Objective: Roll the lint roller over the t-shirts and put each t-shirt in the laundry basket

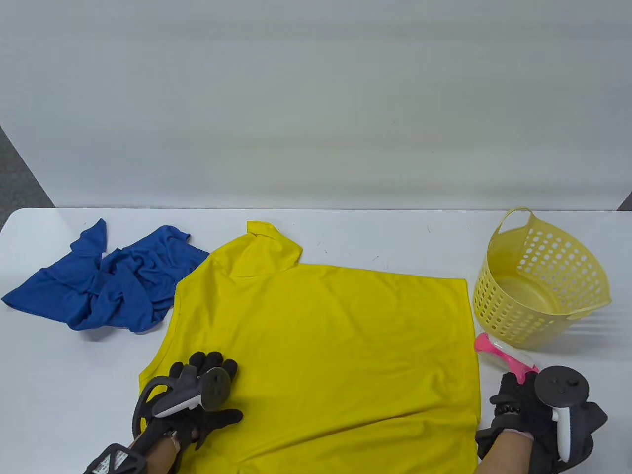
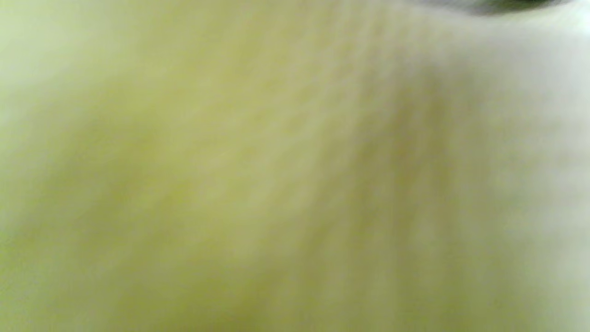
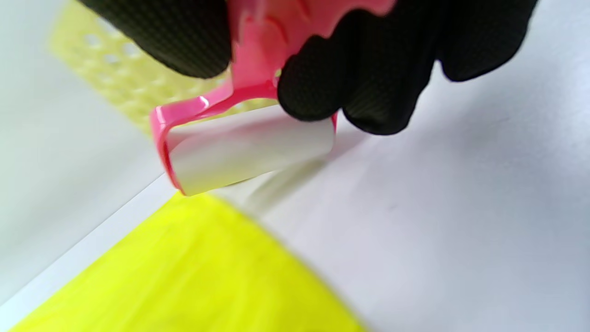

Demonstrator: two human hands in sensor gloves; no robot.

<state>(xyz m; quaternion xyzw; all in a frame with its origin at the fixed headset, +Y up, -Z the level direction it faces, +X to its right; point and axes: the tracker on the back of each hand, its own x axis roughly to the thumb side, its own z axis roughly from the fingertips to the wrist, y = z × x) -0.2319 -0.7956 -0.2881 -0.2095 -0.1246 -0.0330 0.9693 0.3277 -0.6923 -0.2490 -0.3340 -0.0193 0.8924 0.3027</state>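
My left hand (image 1: pixel 210 395) lies flat, palm down, fingers (image 1: pixel 212 359) straight and spread, thumb out to the side, forearm entering from the bottom edge. My right hand (image 1: pixel 523 405), at the bottom right, is curled in a grip; the right wrist view shows my gloved fingers (image 3: pixel 368 83) bent down from the top edge, thumb opposite them.

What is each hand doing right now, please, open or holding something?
Left hand: open, resting flat on the yellow t-shirt.
Right hand: fingers curled round the pink lint roller, holding it beside the shirt.
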